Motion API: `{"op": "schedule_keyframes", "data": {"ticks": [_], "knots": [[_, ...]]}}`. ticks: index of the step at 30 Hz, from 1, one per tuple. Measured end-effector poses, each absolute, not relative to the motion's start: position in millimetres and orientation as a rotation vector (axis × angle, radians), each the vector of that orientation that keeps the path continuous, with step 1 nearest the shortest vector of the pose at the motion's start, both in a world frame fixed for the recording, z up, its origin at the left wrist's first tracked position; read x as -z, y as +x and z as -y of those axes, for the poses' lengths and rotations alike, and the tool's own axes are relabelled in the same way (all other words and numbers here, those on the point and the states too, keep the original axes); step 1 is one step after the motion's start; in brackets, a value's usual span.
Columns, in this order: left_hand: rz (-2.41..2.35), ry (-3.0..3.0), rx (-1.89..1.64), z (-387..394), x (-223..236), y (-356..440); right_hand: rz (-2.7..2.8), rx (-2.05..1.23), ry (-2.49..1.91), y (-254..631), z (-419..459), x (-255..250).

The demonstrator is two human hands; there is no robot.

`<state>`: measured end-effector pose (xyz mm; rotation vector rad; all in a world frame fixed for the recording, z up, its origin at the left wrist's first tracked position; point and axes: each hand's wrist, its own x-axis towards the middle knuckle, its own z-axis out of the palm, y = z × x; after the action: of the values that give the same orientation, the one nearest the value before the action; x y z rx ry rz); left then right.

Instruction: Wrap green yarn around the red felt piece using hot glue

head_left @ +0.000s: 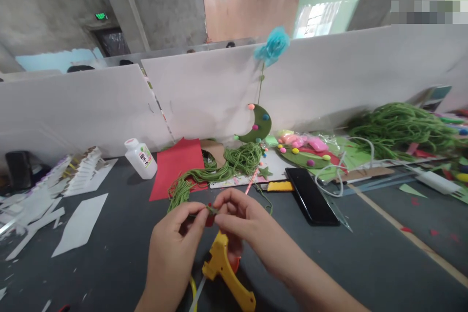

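Both hands meet over the dark table: the left hand (174, 239) and the right hand (241, 222) each pinch, thumb against forefinger, one end of a short bit of green cord (212, 210), with a small red piece (209, 219) tucked just below it between the fingertips. The other fingers are loosely curled. Right under the hands lies a yellow glue gun (226, 273), its nozzle pointing up toward the right palm; if it is hot, a dropped wrist could touch it, and the tiny cord could slip from so light a pinch and fall beside it. Beyond the hands a bundle of green yarn (219, 170) trails across a red sheet (175, 163). A white bottle (141, 157) stands to the left, and a black phone (310, 196) lies to the right.
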<state>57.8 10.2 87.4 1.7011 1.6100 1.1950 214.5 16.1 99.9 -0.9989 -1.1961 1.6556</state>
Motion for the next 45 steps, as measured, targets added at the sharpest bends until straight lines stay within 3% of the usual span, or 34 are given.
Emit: {"op": "schedule_keyframes", "data": {"ticks": [5,8,19,27,45], "knots": [[-1.469,1.484,-1.051,-17.2,-90.4,47.2,1.463,-1.212,-1.244,217.1,-19.9,-103.3],[-1.404,1.411,-1.033,-16.6,-92.7,45.6,1.550,-1.130,-1.248,217.9,-18.5,-105.4],[-1.196,1.270,-1.051,-15.4,-86.2,41.3,1.323,-1.483,-1.092,219.7,-18.3,-103.9],[-0.769,1.001,-1.017,-13.4,-84.0,44.9,1.129,-1.766,-0.869,214.3,-12.6,-104.4],[-0.552,0.541,-0.799,-17.1,-78.6,56.2,1.195,-1.642,-0.946,210.8,-8.1,-108.4]]}}
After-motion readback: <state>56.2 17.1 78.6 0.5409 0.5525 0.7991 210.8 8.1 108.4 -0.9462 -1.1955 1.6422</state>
